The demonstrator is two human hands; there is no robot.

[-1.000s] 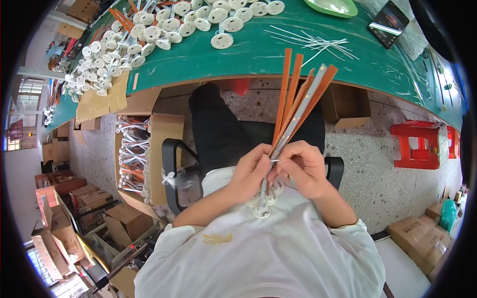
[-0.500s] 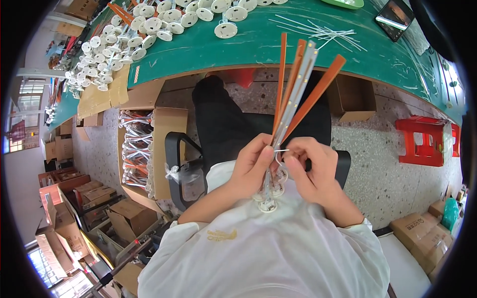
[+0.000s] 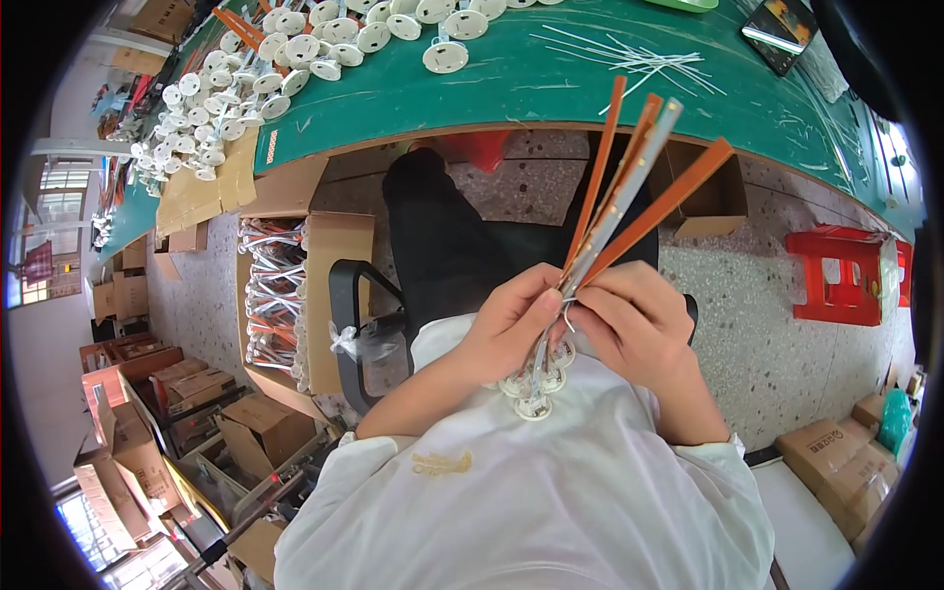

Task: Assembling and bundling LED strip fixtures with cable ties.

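Observation:
My left hand [image 3: 513, 320] is closed around a bundle of LED light strips [image 3: 621, 197], a grey one with small yellow chips among several orange-brown ones. The strips fan out above the fist, tilted to the right. At their lower end a cluster of round white discs [image 3: 534, 405] hangs against my shirt. A thin white tie [image 3: 568, 315] loops at the bundle just beside my left thumb. Pinched fingers of my right hand [image 3: 639, 320] hold the tie close against the strips; the fingertips partly hide its ends.
Ahead stands a green-topped table [image 3: 423, 103] with a heap of white disc-ended strips [image 3: 211, 108], loose white ties [image 3: 654, 64] and a phone [image 3: 780, 34]. An open carton [image 3: 339, 295] of bundled strips stands on the left. A red stool [image 3: 836, 280] is on the right.
The bundle has tilted further right and come down slightly. My right hand has moved in against the strips, and the tie's straight end that stuck out sideways no longer shows.

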